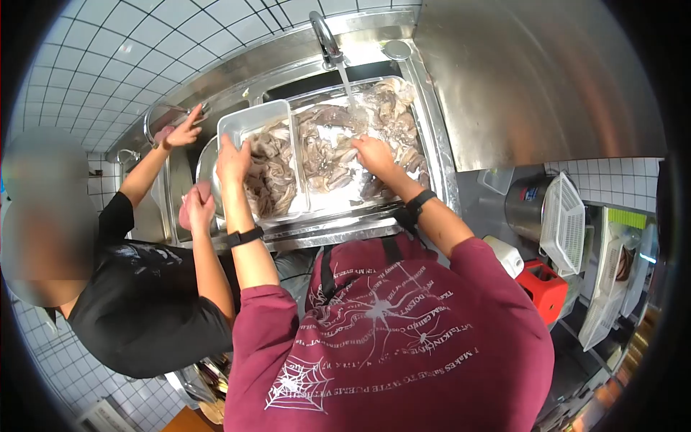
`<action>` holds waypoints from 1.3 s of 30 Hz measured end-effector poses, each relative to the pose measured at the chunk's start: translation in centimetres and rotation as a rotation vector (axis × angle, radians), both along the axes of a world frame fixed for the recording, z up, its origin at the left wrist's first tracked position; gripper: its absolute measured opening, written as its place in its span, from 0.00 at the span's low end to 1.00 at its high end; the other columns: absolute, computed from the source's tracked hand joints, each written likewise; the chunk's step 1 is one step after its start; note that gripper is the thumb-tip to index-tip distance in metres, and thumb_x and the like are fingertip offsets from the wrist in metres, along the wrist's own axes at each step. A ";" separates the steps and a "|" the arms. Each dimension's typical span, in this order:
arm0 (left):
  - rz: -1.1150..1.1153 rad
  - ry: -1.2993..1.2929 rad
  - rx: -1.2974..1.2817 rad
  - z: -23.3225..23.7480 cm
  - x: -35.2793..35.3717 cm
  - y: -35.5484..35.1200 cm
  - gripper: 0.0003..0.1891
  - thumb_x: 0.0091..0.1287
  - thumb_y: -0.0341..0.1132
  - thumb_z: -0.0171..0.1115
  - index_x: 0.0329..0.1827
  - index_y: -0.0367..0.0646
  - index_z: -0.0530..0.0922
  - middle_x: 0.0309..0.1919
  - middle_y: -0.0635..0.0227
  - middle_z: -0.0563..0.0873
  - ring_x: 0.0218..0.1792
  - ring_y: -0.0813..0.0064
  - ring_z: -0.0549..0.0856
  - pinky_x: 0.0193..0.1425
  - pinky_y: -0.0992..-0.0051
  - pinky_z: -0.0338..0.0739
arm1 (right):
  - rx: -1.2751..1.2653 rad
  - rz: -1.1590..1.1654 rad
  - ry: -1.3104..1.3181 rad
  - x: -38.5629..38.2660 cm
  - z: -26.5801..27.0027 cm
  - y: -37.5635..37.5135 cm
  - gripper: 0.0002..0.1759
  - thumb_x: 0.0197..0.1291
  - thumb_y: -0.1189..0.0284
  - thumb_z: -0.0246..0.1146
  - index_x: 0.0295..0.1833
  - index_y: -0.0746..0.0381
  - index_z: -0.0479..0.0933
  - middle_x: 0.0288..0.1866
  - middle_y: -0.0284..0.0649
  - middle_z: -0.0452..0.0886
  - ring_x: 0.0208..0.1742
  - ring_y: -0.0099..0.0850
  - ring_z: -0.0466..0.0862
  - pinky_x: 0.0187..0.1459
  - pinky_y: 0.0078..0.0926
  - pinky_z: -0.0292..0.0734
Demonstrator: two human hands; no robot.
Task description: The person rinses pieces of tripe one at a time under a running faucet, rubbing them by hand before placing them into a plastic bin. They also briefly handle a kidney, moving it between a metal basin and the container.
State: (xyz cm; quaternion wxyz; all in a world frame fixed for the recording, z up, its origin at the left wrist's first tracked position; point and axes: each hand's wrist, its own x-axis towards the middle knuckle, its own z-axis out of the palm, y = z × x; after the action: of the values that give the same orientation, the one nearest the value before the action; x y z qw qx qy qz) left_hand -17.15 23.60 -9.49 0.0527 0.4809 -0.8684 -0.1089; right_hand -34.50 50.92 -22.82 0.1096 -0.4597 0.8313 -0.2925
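Note:
My left hand (234,164) grips the left wall of a clear plastic container (255,113), thumb and fingers on either side of its rim. Inside are soft, wet, grey-brown pieces (272,183) that look like raw meat or seafood. Over the larger heap of the same pieces (327,155) in the sink, my right hand (374,153) is closed, its fingertips pinched down among them. What it holds, if anything, cannot be made out. Water runs from the tap (325,39) onto the heap beyond that hand.
A co-worker in a black shirt (151,302) stands close at left, one hand (186,132) stretched over the neighbouring basin, the other (198,205) near a pink item. A steel panel (533,79) rises at right. White baskets (563,223) and a red container (541,291) stand lower right.

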 end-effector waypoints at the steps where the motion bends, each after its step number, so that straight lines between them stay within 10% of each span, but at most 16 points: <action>1: -0.026 0.100 -0.100 0.5 -0.3 1.1 0.23 0.63 0.44 0.56 0.56 0.39 0.72 0.48 0.45 0.80 0.49 0.49 0.81 0.53 0.58 0.73 | -0.015 -0.013 0.020 -0.8 -0.7 -0.1 0.08 0.54 0.71 0.56 0.39 0.56 0.78 0.41 0.43 0.81 0.40 0.44 0.82 0.38 0.42 0.77; 6: -0.249 0.400 0.265 2.2 -4.4 8.0 0.15 0.63 0.37 0.56 0.50 0.40 0.77 0.42 0.54 0.84 0.44 0.56 0.84 0.49 0.63 0.75 | -0.061 -0.051 -0.272 -3.5 5.1 -0.2 0.10 0.56 0.65 0.57 0.34 0.57 0.81 0.30 0.46 0.82 0.34 0.45 0.82 0.35 0.39 0.76; 10: -0.680 0.545 0.375 -5.8 -8.7 10.7 0.19 0.59 0.36 0.62 0.54 0.40 0.77 0.46 0.56 0.84 0.47 0.60 0.83 0.51 0.69 0.74 | -0.184 0.154 -0.523 -6.9 5.2 -1.8 0.14 0.61 0.63 0.58 0.39 0.62 0.82 0.27 0.41 0.83 0.29 0.27 0.80 0.34 0.32 0.73; 16: -0.458 0.543 1.113 -6.6 -12.0 11.5 0.19 0.57 0.35 0.68 0.50 0.36 0.78 0.33 0.70 0.85 0.34 0.83 0.79 0.41 0.79 0.74 | -0.184 0.114 -0.679 -10.5 9.1 -1.7 0.17 0.60 0.62 0.60 0.33 0.67 0.78 0.23 0.34 0.76 0.30 0.21 0.73 0.36 0.24 0.71; 20: -0.532 0.399 0.773 -5.1 -12.8 10.1 0.12 0.59 0.34 0.63 0.41 0.34 0.81 0.24 0.71 0.83 0.29 0.85 0.79 0.36 0.79 0.73 | -0.030 0.296 -0.697 -12.2 10.2 -1.1 0.17 0.51 0.61 0.69 0.37 0.64 0.81 0.29 0.33 0.80 0.33 0.21 0.76 0.37 0.23 0.71; 25: -0.579 0.331 0.333 -2.9 -15.2 9.4 0.15 0.61 0.40 0.58 0.43 0.42 0.84 0.39 0.51 0.85 0.44 0.52 0.84 0.48 0.62 0.77 | -0.029 0.090 -0.390 -13.5 10.1 -2.6 0.12 0.50 0.63 0.67 0.37 0.59 0.83 0.29 0.38 0.83 0.34 0.32 0.81 0.39 0.30 0.75; 28: -0.566 0.415 0.218 -2.0 -16.1 9.1 0.15 0.62 0.40 0.57 0.44 0.41 0.83 0.39 0.51 0.85 0.43 0.51 0.84 0.48 0.61 0.77 | -0.145 0.002 -0.109 -13.9 10.1 -3.0 0.12 0.50 0.63 0.65 0.37 0.57 0.84 0.34 0.42 0.84 0.39 0.43 0.83 0.43 0.37 0.76; 39: -0.509 0.556 0.703 0.9 -19.1 6.8 0.12 0.68 0.37 0.52 0.33 0.38 0.76 0.20 0.72 0.76 0.22 0.81 0.73 0.28 0.76 0.69 | -0.388 -0.010 -0.318 -14.8 10.6 -5.1 0.14 0.60 0.61 0.58 0.41 0.61 0.77 0.33 0.44 0.82 0.36 0.38 0.82 0.41 0.33 0.74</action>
State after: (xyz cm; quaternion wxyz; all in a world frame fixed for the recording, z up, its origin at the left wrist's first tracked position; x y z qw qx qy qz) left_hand -36.24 30.37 -8.59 0.0883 0.1960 -0.8220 -0.5274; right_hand -49.30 45.86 -12.18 0.1472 -0.4162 0.7343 -0.5157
